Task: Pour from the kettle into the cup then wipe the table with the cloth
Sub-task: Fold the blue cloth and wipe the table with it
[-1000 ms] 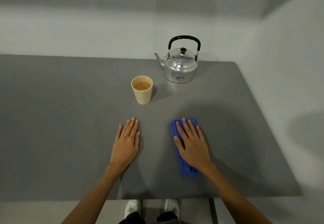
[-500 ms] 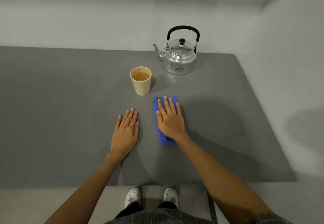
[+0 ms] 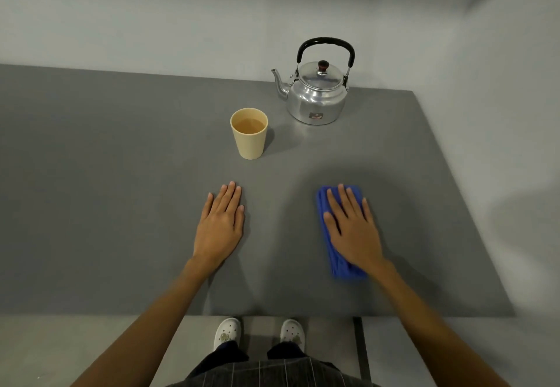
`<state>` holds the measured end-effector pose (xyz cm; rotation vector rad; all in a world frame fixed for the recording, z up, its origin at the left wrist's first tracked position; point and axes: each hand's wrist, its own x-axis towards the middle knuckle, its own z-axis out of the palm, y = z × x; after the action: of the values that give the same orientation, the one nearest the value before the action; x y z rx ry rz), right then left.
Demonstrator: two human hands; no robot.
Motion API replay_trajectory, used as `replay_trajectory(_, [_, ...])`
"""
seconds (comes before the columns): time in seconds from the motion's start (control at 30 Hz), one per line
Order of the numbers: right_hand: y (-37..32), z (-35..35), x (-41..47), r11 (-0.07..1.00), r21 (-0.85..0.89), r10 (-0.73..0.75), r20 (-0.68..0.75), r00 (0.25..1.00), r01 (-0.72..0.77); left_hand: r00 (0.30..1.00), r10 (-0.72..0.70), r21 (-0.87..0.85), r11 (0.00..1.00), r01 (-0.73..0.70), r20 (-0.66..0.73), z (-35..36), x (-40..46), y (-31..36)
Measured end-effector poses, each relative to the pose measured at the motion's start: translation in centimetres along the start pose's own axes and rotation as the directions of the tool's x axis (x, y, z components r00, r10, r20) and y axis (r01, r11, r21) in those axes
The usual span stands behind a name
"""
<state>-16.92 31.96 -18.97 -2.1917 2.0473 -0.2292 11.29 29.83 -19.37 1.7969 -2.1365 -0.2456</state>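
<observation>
A shiny metal kettle with a black handle stands upright at the back of the grey table, spout to the left. In front and left of it is a beige cup holding brownish liquid. A folded blue cloth lies on the table at the right, and my right hand presses flat on it, fingers spread, covering most of it. My left hand rests flat on the bare table below the cup, holding nothing.
The table's right edge runs close to a pale wall, and its near edge is just above my white shoes. A wall stands behind the kettle.
My right hand has slid the cloth from beside the cup back to the right and toward me. My left hand, the cup and the kettle stay put.
</observation>
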Motion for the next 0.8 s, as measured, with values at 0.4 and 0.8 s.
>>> replay_trajectory(0.4, [-10.0, 1.7, 8.5, 0.997, 0.057, -0.047, 0.023, 0.999, 0.046, 1.000, -0.006, -0.102, 0.995, 0.007, 0.009, -0.6, 0.0, -0.1])
replay_trajectory(0.8, [-8.6, 1.9, -2.6, 0.902, 0.038, -0.431, 0.112, 0.895, 0.430, 0.982, -0.186, -0.480, 0.861, 0.167, 0.007, -1.9, -0.3, 0.0])
